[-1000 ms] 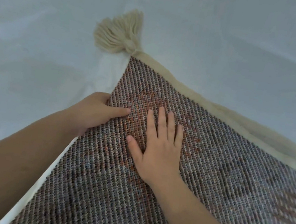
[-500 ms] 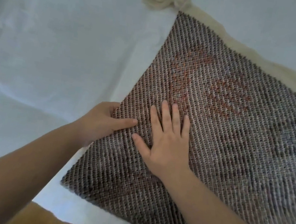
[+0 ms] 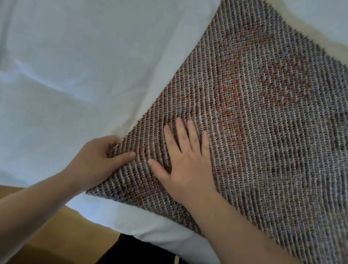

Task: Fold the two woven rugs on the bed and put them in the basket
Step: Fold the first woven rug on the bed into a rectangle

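Observation:
A brown-grey woven rug with faint red patterning lies on the white bed sheet, its cream border along the far edge. My left hand grips the rug's left edge, thumb on top and fingers curled under it. My right hand lies flat on the rug with fingers spread, just right of the left hand. Only this one rug shows, and no basket is in view.
The bed's near edge runs across the lower part of the view. Below it are a tan floor and my dark trousers with a white drawstring.
Both hands have slid along the rug's left edge toward its near corner. The view has dropped back, so the tassel has left the top and the bed's edge and floor have appeared.

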`<control>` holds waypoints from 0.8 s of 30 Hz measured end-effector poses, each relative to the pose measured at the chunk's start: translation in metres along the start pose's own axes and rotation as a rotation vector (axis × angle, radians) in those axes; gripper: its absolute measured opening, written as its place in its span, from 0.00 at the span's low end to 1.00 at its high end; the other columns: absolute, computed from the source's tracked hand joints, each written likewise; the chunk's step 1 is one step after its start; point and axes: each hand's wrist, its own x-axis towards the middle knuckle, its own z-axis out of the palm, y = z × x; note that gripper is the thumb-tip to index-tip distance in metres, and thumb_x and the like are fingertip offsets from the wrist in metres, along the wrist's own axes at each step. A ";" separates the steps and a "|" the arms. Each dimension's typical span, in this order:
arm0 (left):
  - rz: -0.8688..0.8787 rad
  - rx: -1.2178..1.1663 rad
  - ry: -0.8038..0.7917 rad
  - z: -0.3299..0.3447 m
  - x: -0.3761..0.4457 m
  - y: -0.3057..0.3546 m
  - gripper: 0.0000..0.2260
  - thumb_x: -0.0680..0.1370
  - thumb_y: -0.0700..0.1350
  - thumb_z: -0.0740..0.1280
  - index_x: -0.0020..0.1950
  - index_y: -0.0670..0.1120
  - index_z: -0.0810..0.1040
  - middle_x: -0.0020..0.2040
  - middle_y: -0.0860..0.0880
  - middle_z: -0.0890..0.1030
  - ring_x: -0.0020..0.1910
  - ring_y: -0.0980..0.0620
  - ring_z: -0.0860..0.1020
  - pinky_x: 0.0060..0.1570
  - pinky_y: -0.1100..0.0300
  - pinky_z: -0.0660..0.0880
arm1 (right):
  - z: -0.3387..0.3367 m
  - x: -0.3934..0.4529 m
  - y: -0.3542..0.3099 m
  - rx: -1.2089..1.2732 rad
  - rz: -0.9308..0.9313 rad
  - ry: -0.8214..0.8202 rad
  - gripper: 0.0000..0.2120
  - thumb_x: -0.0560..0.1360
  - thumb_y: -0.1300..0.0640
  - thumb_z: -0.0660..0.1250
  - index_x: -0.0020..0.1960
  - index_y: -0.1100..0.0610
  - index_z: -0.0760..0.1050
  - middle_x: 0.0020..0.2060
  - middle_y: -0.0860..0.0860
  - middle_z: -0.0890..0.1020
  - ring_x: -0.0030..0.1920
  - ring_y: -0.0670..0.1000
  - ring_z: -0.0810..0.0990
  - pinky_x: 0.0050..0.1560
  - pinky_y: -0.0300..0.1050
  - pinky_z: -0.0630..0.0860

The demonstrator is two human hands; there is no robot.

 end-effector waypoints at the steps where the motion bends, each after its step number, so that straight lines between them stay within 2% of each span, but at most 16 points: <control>1: 0.032 0.143 0.062 0.000 0.000 0.004 0.11 0.74 0.59 0.72 0.50 0.54 0.78 0.42 0.58 0.83 0.42 0.54 0.82 0.45 0.55 0.77 | -0.001 -0.001 0.001 0.003 -0.011 -0.011 0.36 0.79 0.33 0.49 0.80 0.52 0.53 0.81 0.53 0.51 0.80 0.54 0.43 0.77 0.57 0.37; 3: 0.179 0.385 0.241 0.002 0.005 0.021 0.21 0.73 0.63 0.70 0.59 0.52 0.73 0.48 0.55 0.79 0.45 0.51 0.78 0.45 0.54 0.75 | -0.006 -0.004 0.006 0.012 -0.016 0.000 0.34 0.80 0.36 0.50 0.80 0.52 0.55 0.80 0.53 0.52 0.80 0.53 0.45 0.77 0.55 0.38; 5: 0.456 0.446 0.368 0.008 0.016 0.052 0.26 0.75 0.62 0.69 0.66 0.47 0.71 0.58 0.48 0.78 0.54 0.46 0.78 0.52 0.49 0.75 | -0.013 -0.010 0.018 0.026 0.025 0.058 0.31 0.80 0.38 0.52 0.79 0.53 0.59 0.80 0.54 0.55 0.80 0.54 0.48 0.77 0.55 0.41; 8: 0.819 0.600 0.335 0.032 0.041 0.103 0.26 0.77 0.59 0.63 0.68 0.44 0.73 0.70 0.43 0.74 0.68 0.41 0.72 0.64 0.43 0.71 | -0.027 -0.019 0.046 0.006 0.167 0.133 0.30 0.80 0.38 0.54 0.78 0.52 0.61 0.79 0.54 0.57 0.80 0.55 0.50 0.77 0.58 0.46; 10: 0.934 0.742 0.237 0.058 0.055 0.137 0.28 0.79 0.60 0.57 0.71 0.43 0.73 0.74 0.42 0.71 0.74 0.41 0.68 0.69 0.42 0.67 | -0.042 -0.027 0.074 -0.012 0.275 0.158 0.31 0.80 0.38 0.53 0.79 0.51 0.59 0.80 0.53 0.56 0.80 0.55 0.49 0.78 0.58 0.45; 12: 0.929 0.893 0.105 0.079 0.066 0.165 0.32 0.80 0.64 0.48 0.76 0.45 0.68 0.78 0.43 0.64 0.78 0.43 0.61 0.74 0.43 0.61 | -0.059 -0.033 0.104 -0.010 0.386 0.134 0.32 0.81 0.36 0.49 0.80 0.49 0.53 0.80 0.52 0.51 0.80 0.54 0.45 0.78 0.55 0.39; 14: 0.906 0.957 0.018 0.106 0.075 0.195 0.37 0.78 0.67 0.36 0.81 0.49 0.51 0.81 0.47 0.47 0.80 0.47 0.45 0.77 0.44 0.47 | -0.079 -0.045 0.142 -0.017 0.503 0.096 0.33 0.81 0.35 0.47 0.81 0.47 0.47 0.81 0.50 0.45 0.80 0.53 0.40 0.76 0.54 0.36; 15: 0.892 0.988 -0.014 0.123 0.078 0.209 0.37 0.76 0.67 0.32 0.81 0.50 0.41 0.80 0.49 0.39 0.79 0.49 0.37 0.77 0.45 0.40 | -0.089 -0.052 0.162 -0.022 0.553 0.077 0.33 0.81 0.34 0.46 0.81 0.47 0.44 0.81 0.49 0.43 0.79 0.52 0.38 0.76 0.54 0.36; 17: 0.884 1.030 -0.024 0.152 0.082 0.235 0.36 0.75 0.68 0.30 0.78 0.50 0.31 0.79 0.50 0.33 0.76 0.51 0.30 0.76 0.45 0.35 | -0.108 -0.065 0.202 -0.013 0.630 0.057 0.33 0.81 0.35 0.47 0.81 0.46 0.42 0.80 0.48 0.40 0.79 0.51 0.36 0.77 0.54 0.36; 24: 0.870 1.038 0.012 0.246 0.077 0.336 0.41 0.72 0.69 0.27 0.80 0.49 0.34 0.81 0.49 0.37 0.80 0.49 0.37 0.78 0.46 0.40 | -0.146 -0.128 0.351 0.051 0.800 0.143 0.34 0.81 0.34 0.48 0.81 0.47 0.42 0.81 0.48 0.41 0.80 0.53 0.38 0.77 0.57 0.42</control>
